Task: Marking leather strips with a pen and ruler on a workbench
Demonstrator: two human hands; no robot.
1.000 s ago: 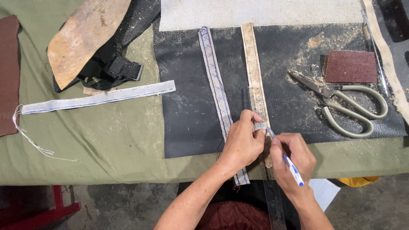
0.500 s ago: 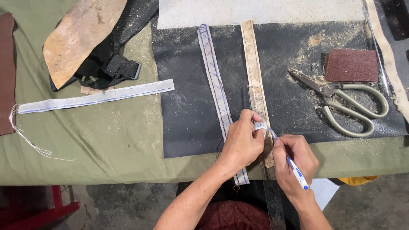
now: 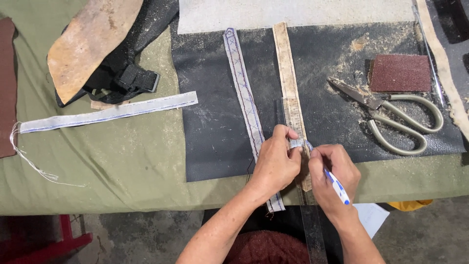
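Observation:
My left hand (image 3: 277,161) presses down on a clear ruler (image 3: 293,110) that lies along a tan leather strip (image 3: 286,63) on a black mat (image 3: 215,132). Its fingertips pinch the ruler near the strip's near end. My right hand (image 3: 334,171) holds a blue and white pen (image 3: 337,185), with the tip against the ruler's edge beside my left fingers. A white stitched strap (image 3: 242,83) runs parallel just left of the tan strip and passes under my left hand.
Large scissors (image 3: 391,115) and a dark red sandpaper block (image 3: 400,72) lie on the mat at the right. A second white strap (image 3: 107,113), a brown leather piece (image 3: 88,44) and black buckled webbing (image 3: 124,80) rest on the green cloth at left.

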